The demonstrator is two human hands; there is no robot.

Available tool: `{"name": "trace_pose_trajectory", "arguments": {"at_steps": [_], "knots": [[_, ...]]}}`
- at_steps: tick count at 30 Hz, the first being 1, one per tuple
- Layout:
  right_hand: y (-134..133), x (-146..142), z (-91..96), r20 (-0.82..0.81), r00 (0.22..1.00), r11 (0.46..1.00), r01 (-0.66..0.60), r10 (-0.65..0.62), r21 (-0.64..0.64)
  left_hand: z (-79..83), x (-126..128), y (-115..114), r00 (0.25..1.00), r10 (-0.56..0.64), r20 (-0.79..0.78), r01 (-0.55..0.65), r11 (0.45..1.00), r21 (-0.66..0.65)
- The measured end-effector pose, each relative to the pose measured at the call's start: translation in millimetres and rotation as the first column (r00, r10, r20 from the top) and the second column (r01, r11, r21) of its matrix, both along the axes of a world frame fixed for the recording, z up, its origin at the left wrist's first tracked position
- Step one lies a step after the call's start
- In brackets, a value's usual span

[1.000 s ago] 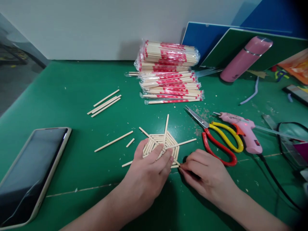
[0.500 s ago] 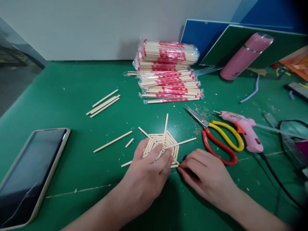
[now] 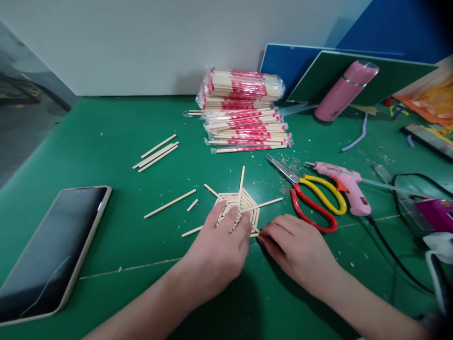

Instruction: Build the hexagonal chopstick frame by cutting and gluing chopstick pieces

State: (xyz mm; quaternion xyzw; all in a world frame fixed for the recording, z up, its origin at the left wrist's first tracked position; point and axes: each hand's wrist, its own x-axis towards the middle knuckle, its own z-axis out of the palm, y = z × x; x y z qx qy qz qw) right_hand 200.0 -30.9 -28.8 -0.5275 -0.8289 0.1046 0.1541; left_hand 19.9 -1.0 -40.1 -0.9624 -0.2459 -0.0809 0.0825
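Note:
A web-shaped piece of wooden chopsticks [image 3: 247,200], with rings of short lengths and longer spokes sticking out, lies flat on the green table. My left hand [image 3: 221,243] rests on top of it, fingers spread and pressing down, covering its lower left part. My right hand [image 3: 293,241] is closed at the web's lower right corner, thumb and fingers pinching the end of a chopstick there. The fingertips hide part of that end. To the left lie a loose chopstick [image 3: 170,203] and a short cut piece [image 3: 192,205].
Scissors [image 3: 307,193] and a pink glue gun [image 3: 343,184] lie to the right. Wrapped chopstick packs [image 3: 246,120] are piled at the back, near a pink flask [image 3: 347,92]. A phone [image 3: 53,250] lies at left. Several loose sticks [image 3: 157,153] lie behind it.
The view has shifted slightly, so objects on the right appear further left. Both hands stay at the web; the left fingers look a little flatter on it.

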Motion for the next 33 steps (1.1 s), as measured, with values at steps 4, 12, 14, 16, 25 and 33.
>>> {"name": "trace_pose_trajectory", "arguments": {"at_steps": [4, 12, 14, 16, 25, 33], "knots": [[-1.4, 0.3, -0.1, 0.02, 1.0, 1.0, -0.006, 0.006, -0.002, 1.0, -0.3, 2.5, 0.999, 0.023, 0.03, -0.022, 0.999, -0.026], [-2.1, 1.9, -4.8, -0.019, 1.0, 1.0, -0.001, 0.001, -0.002, 8.4, -0.9, 7.1, 0.964, 0.149, 0.218, -0.083, 0.954, -0.287], [-2.2, 2.4, -4.9, -0.023, 1.0, 1.0, -0.001, 0.002, 0.008, 13.3, -2.7, 7.6, 0.963, 0.166, 0.214, -0.081, 0.93, -0.358], [-2.4, 2.6, -4.9, -0.029, 1.0, 1.0, -0.001, 0.002, 0.017, 18.2, -6.7, 7.4, 0.961, 0.185, 0.207, -0.083, 0.902, -0.423], [-3.3, 3.1, -7.9, -0.063, 0.998, 1.0, 0.001, -0.001, 0.014, 24.7, -26.4, -11.4, 0.826, 0.501, 0.259, -0.371, 0.828, -0.42], [-3.1, 2.6, -8.2, -0.099, 0.995, 0.998, 0.014, -0.008, 0.056, 18.3, -15.8, -20.5, 0.821, 0.558, 0.12, -0.501, 0.805, -0.318]]}}
